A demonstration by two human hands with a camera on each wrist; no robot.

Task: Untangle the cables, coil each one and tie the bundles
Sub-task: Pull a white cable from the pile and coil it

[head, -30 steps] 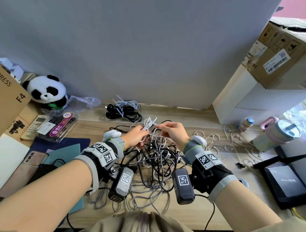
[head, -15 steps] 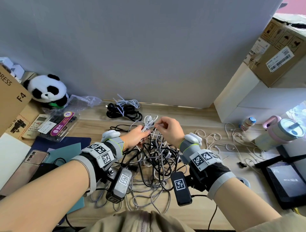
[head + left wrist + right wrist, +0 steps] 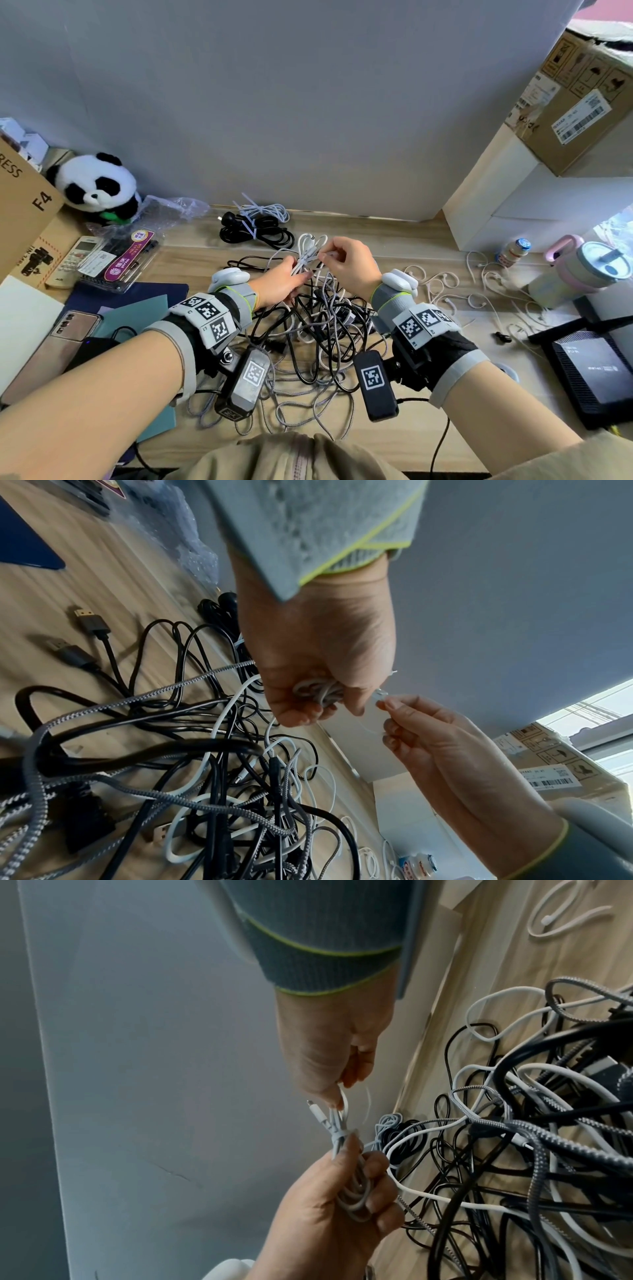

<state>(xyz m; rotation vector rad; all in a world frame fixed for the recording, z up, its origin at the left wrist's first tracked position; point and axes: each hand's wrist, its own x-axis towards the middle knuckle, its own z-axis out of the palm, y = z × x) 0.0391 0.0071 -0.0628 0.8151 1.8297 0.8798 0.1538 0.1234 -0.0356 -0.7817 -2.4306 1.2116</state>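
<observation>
Wooden desktop [image 3: 394, 240] under a tangled cable heap [image 3: 318, 342]: above it, left hand [image 3: 277, 281] grips a coiled white cable [image 3: 308, 250]; right hand [image 3: 349, 267] pinches its tie. Beyond, tied bundles [image 3: 260, 222] lie against the wall.

I see a pale wood-grain worktop [image 3: 404, 240], matt; smooth white plastic-sheathed cable [image 3: 310, 251]; rough woven grey braided cable [image 3: 219, 807]; glossy black cords [image 3: 260, 233]; brown cardboard box [image 3: 575, 102].

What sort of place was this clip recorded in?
Probably a home or small-office desk against a plain wall: a plush panda, shipping cartons, a phone, a tumbler and a router-like box ring the cable tangle.
</observation>
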